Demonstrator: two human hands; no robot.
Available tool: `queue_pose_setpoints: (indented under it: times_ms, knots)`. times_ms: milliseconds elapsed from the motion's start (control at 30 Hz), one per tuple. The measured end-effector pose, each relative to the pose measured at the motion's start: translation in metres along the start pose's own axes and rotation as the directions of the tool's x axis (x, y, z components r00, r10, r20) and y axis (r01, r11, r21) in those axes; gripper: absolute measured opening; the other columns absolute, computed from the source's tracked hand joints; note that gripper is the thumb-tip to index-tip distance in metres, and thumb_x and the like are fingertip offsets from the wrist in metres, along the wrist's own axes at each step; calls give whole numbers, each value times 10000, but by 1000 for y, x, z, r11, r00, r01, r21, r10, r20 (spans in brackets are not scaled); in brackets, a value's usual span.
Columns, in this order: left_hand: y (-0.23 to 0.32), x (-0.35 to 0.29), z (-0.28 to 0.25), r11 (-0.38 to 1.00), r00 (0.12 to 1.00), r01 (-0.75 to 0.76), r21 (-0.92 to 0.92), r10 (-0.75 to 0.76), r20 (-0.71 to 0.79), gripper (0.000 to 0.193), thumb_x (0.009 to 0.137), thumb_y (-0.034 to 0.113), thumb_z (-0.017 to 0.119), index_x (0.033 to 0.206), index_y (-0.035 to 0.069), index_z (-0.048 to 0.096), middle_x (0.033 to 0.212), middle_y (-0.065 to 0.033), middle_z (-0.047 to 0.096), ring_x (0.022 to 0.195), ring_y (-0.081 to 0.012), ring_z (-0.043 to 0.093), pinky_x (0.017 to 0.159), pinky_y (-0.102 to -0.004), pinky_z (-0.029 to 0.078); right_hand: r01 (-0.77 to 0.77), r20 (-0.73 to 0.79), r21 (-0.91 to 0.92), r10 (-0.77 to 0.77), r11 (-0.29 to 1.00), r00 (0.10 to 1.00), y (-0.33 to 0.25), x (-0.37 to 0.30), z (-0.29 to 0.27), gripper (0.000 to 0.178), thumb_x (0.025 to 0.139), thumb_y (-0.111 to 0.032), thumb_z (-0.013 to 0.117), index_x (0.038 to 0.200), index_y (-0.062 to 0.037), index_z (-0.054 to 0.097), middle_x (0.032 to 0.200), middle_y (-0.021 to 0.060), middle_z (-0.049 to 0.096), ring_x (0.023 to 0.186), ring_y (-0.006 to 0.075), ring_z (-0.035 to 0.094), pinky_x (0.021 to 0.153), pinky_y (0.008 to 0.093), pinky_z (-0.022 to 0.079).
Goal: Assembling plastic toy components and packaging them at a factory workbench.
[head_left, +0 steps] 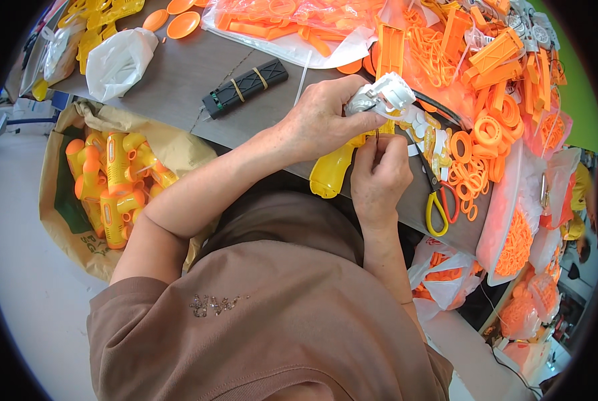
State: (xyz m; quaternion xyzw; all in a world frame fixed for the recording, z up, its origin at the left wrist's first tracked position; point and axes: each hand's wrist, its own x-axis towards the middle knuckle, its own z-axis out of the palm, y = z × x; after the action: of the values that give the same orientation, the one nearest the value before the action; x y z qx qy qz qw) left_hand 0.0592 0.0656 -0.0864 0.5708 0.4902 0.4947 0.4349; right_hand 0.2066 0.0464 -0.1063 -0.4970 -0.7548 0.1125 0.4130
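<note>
My left hand [329,113] is closed around a white round plastic part [391,92] with ribbed, notched edges, held above the table's front edge. Just below it my right hand [382,174] has its fingers pinched together. A thin dark strand shows at those fingertips, but what they grip is mostly hidden. Between the hands and the table edge hangs a yellow plastic shell [331,175], its upper end covered by my fingers. Scissors [436,206] with one yellow and one red handle loop lie right of my right hand.
An open paper bag [62,194] at the left holds several orange-yellow dryer-shaped housings. On the table lie a black battery-like block [245,88] with rubber bands, a white plastic bag [120,63], orange rings [488,134] and heaped orange parts [496,57]. A clear bin [506,220] stands at the right edge.
</note>
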Motion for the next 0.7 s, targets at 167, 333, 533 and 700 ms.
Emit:
queue_pose_setpoints:
  times_ms: [167,333,533,700]
  knots:
    - [-1,0,1,1000,1000,14,-17,-14,10,318,807,223,703,993,-21,620,795,-137,654,723,-189,637,654,-336,505,106,49,-155,-100,982,994,-9,6,-1,161,837,-35,626,789,-5,475,678,155,552,566,336,565,522,402,443]
    - [0,0,1,999,1000,17,-36,-16,15,307,809,222,701,986,-15,620,792,-138,654,722,-197,639,657,-340,507,-42,149,-31,46,999,988,-4,8,-8,153,840,-43,598,822,-4,451,748,182,531,636,377,569,533,455,450]
    - [4,-3,-1,998,993,62,15,-63,103,333,880,171,679,1130,-21,572,908,-24,632,823,-49,553,718,-236,489,19,147,-38,-13,999,989,6,6,-2,117,863,-44,603,864,15,502,686,129,576,525,221,570,507,359,454]
    - [10,2,4,997,998,40,63,-43,49,291,803,243,694,928,-7,615,774,-170,655,717,-289,656,657,-372,508,-644,503,326,451,692,738,3,38,-26,195,822,6,619,1014,12,588,729,76,620,486,117,545,435,227,452]
